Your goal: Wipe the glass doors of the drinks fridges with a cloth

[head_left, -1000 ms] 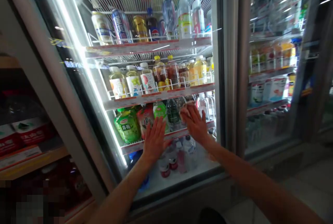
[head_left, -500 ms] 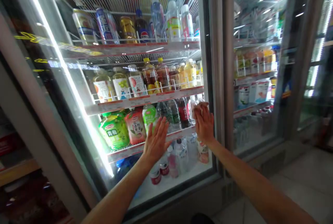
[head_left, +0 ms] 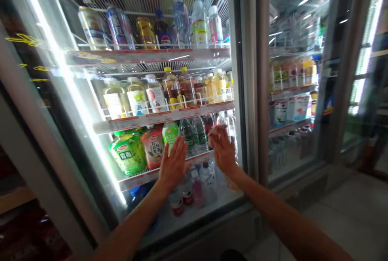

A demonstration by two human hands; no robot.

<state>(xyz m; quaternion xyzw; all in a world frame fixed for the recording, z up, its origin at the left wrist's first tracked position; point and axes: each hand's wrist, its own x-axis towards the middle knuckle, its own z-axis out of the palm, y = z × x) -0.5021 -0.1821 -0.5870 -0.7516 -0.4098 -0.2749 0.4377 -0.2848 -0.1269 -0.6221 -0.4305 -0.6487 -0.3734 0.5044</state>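
Note:
My left hand (head_left: pixel 173 164) is stretched out flat with nothing in it. Just above and left of it in view stand a green-labelled bottle (head_left: pixel 170 131), a big red-labelled bottle (head_left: pixel 152 145) and a big green bottle (head_left: pixel 127 153). My right hand (head_left: pixel 223 151) is raised with its fingers slightly bent and apart, also bare, in front of clear bottles (head_left: pixel 230 125). Clear green-labelled bottles (head_left: pixel 200 133) show between the two hands. Whether either palm touches the glass door, I cannot tell.
The lit drinks fridge has a white shelf (head_left: pixel 163 117) with tea and juice bottles, and a higher shelf with cans (head_left: pixel 118 28). Small bottles (head_left: pixel 197 190) stand at the bottom. To the right are a metal frame (head_left: pixel 256 91) and another stocked fridge section (head_left: pixel 291 103).
My right hand has moved left, away from the door frame and closer to my left hand. My left hand stays flat, slightly further left in view. The view has shifted a little.

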